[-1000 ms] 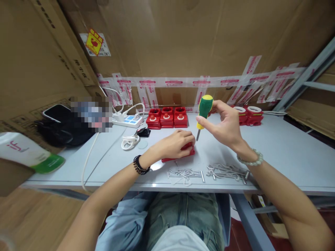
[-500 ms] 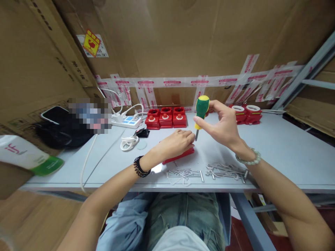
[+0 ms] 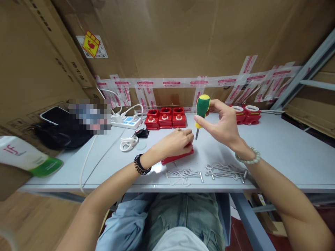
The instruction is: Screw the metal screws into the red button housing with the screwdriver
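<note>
My right hand point(image 3: 222, 122) is closed around a screwdriver point(image 3: 203, 107) with a green and yellow handle. Its metal shaft points down, the tip in the air just right of my left fingers. My left hand point(image 3: 179, 142) rests over a red plastic housing point(image 3: 175, 159) on the table, fingers curled together at its top. Whatever those fingertips pinch is hidden, and the hand covers much of the housing. Several small screws point(image 3: 184, 173) lie loose in front of it. To their right is a pile of metal hooks and rods point(image 3: 225, 171).
Three red units with round knobs point(image 3: 165, 118) stand at the back, beside a white power strip point(image 3: 128, 121). Two red units with white rings point(image 3: 248, 114) are back right. A coiled white cable point(image 3: 128, 143), a phone point(image 3: 54, 115) and a green-white tube point(image 3: 28, 157) lie left.
My left hand has shifted slightly, its fingers lifting and curling a little over the housing. The screwdriver has stayed almost in place.
</note>
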Action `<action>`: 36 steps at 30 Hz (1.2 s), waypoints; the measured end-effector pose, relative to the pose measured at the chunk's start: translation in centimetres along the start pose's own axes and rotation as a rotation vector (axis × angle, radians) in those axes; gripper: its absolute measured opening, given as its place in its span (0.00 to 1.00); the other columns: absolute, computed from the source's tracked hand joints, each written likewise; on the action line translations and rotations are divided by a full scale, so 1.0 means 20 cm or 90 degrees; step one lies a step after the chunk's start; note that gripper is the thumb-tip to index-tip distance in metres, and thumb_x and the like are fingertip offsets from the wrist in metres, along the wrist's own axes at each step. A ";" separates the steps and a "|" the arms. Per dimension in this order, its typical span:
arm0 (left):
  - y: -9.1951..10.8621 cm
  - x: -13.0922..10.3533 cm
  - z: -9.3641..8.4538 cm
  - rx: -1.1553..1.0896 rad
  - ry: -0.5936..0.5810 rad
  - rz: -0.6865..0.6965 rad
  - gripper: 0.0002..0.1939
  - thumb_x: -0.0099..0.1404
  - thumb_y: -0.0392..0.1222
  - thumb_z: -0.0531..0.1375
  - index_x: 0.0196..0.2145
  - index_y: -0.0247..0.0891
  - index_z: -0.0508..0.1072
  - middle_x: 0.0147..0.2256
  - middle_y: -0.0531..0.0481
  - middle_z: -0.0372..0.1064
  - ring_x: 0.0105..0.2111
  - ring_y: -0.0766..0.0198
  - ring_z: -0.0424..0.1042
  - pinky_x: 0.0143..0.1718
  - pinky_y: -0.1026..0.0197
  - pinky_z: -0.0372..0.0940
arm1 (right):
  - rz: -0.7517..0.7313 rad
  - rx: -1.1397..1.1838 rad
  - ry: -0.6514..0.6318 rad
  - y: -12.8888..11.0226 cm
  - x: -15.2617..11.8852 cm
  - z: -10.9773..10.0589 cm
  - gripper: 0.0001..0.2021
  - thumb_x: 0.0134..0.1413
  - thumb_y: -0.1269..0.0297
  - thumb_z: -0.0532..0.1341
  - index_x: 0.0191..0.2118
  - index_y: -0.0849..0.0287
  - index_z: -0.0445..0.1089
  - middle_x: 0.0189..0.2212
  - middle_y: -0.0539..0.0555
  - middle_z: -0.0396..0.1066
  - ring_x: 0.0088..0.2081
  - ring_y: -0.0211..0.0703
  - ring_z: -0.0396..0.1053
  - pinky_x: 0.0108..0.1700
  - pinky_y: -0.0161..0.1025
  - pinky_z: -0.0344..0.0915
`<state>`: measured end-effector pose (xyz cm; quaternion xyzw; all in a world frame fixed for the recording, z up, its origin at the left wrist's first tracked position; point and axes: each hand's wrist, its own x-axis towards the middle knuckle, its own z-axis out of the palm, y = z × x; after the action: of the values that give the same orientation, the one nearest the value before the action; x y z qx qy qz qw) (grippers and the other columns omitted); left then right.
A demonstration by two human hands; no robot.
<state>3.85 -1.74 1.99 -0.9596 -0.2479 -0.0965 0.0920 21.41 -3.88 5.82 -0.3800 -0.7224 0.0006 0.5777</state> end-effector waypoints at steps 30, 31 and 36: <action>-0.14 -0.16 0.05 -0.336 -0.021 -0.121 0.34 0.60 0.51 0.61 0.60 0.36 0.57 0.55 0.36 0.65 0.48 0.50 0.73 0.50 0.48 0.68 | 0.083 0.103 -0.024 0.01 -0.03 0.06 0.13 0.42 0.69 0.69 0.36 0.60 0.70 0.29 0.48 0.72 0.30 0.38 0.69 0.35 0.40 0.69; -0.14 -0.16 0.05 -0.335 -0.022 -0.122 0.34 0.60 0.51 0.61 0.60 0.36 0.57 0.55 0.36 0.65 0.48 0.50 0.73 0.50 0.48 0.68 | 0.091 0.098 -0.017 0.01 -0.03 0.06 0.13 0.42 0.69 0.69 0.35 0.60 0.69 0.29 0.48 0.72 0.30 0.38 0.69 0.35 0.40 0.69; -0.13 -0.16 0.05 -0.325 -0.029 -0.128 0.34 0.60 0.51 0.61 0.60 0.36 0.57 0.54 0.37 0.66 0.48 0.50 0.73 0.49 0.49 0.69 | 0.144 0.073 0.020 0.03 -0.03 0.07 0.14 0.39 0.69 0.70 0.33 0.59 0.67 0.29 0.48 0.72 0.29 0.38 0.69 0.34 0.40 0.69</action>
<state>-0.04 -0.64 0.62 -0.9241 -0.3116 -0.1429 -0.1687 20.50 -3.22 4.61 -0.4255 -0.6646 0.1015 0.6058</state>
